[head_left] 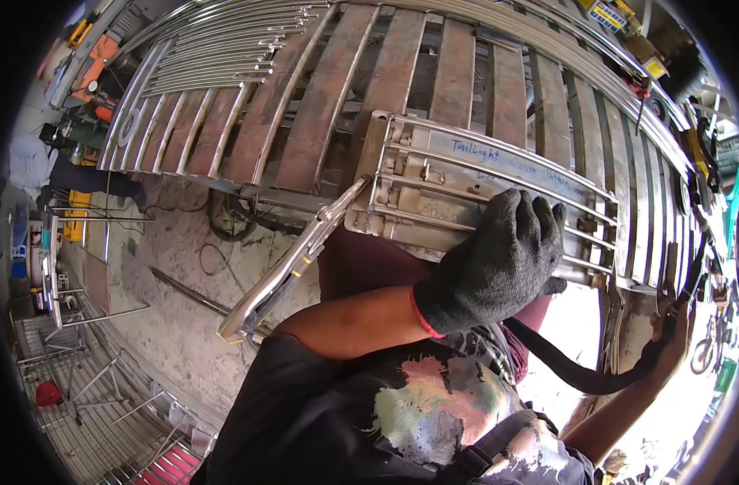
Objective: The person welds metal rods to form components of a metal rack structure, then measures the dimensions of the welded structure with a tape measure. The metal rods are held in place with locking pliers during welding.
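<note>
My left hand [507,255], in a dark grey glove with a red cuff, rests over a metal frame of parallel rods [499,166]. Its fingers are curled together; what they hold, if anything, is hidden. Under the rods is a flat metal plate [426,212] with blue handwriting that includes "TailLight". My bare right hand [669,343] is at the right, closed around a black torch-like tool. A thick black cable [584,378] runs from that hand back across my body.
The slatted metal workbench [305,121] carries a bundle of thin rods [224,52] at its upper left. A metal clamp-like bar [293,259] slants down beside the plate. Another person [42,170] stands at the far left, near metal racks. Long tubes line the bench's far edge.
</note>
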The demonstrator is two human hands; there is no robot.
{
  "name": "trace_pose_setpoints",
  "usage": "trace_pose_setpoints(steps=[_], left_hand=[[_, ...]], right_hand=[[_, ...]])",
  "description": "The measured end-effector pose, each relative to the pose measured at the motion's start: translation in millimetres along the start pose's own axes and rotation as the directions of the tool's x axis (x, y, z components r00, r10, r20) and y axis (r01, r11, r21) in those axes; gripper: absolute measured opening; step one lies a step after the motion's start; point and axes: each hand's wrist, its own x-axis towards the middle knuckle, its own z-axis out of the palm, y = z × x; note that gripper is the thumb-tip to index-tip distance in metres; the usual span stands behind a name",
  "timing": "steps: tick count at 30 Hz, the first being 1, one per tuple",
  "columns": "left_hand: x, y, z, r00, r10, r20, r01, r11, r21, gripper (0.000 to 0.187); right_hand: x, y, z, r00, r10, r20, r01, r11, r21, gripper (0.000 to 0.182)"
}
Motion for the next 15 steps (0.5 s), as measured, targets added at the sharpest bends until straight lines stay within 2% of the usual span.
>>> trace_pose_setpoints(steps=[2,3,5,6,7,8,10,11,13,14,15], left_hand=[[4.4,1.9,-3.5,0.998,-0.027,0.064,0.026,1.0,0.018,0.09],[6.1,1.0,-5.5,0.993,-0.021,0.112,0.01,0.995,0.098,0.092],[6.0,1.1,-5.3,0.997,-0.049,0.066,0.048,0.999,0.004,0.093],[5.9,1.2,-5.4,0.997,-0.063,0.047,0.065,0.997,-0.045,0.094],[7.9,0.4,-9.0,0.994,-0.07,0.089,0.075,0.995,-0.063,0.094],[7.2,0.3,-9.0,0.997,-0.072,0.035,0.073,0.996,-0.047,0.094],[4.3,2.1,-1.7,0.995,-0.068,-0.079,0.066,0.997,-0.03,0.095],[2.6,2.9,7.1,0.989,-0.092,-0.115,0.083,0.993,-0.081,0.095],[2.6,8.1,8.0,0.982,-0.08,-0.174,0.083,0.997,0.01,0.092],[4.3,13.8,11.5,0.985,-0.117,-0.13,0.117,0.993,-0.001,0.09],[6.7,17.7,14.7,0.981,-0.101,-0.163,0.11,0.993,0.048,0.089]], right_hand=[[-12.7,-10.3,-10.4,0.994,-0.077,-0.075,0.073,0.996,-0.06,0.028],[-21.3,-18.6,-12.6,0.986,-0.118,-0.114,0.108,0.99,-0.093,0.031],[-40.5,-38.1,-19.0,0.958,-0.262,-0.114,0.236,0.951,-0.202,0.041],[-55.3,-52.6,-8.9,0.919,-0.356,-0.169,0.304,0.914,-0.267,0.042],[-60.5,-61.3,-19.7,0.892,-0.413,-0.185,0.341,0.882,-0.325,0.044],[-65.6,-68.3,-29.2,0.861,-0.463,-0.211,0.371,0.856,-0.361,0.045],[-77.1,-79.0,-31.2,0.81,-0.549,-0.207,0.461,0.814,-0.355,0.047],[-80.5,-83.3,-31.9,0.791,-0.579,-0.199,0.501,0.799,-0.334,0.048],[-92.2,-89.3,-32.2,0.748,-0.633,-0.197,0.579,0.769,-0.273,0.05],[-97.3,-91.6,-31.7,0.73,-0.656,-0.189,0.618,0.753,-0.226,0.052],[-100.8,-92.7,-30.5,0.719,-0.67,-0.184,0.649,0.742,-0.168,0.053]])
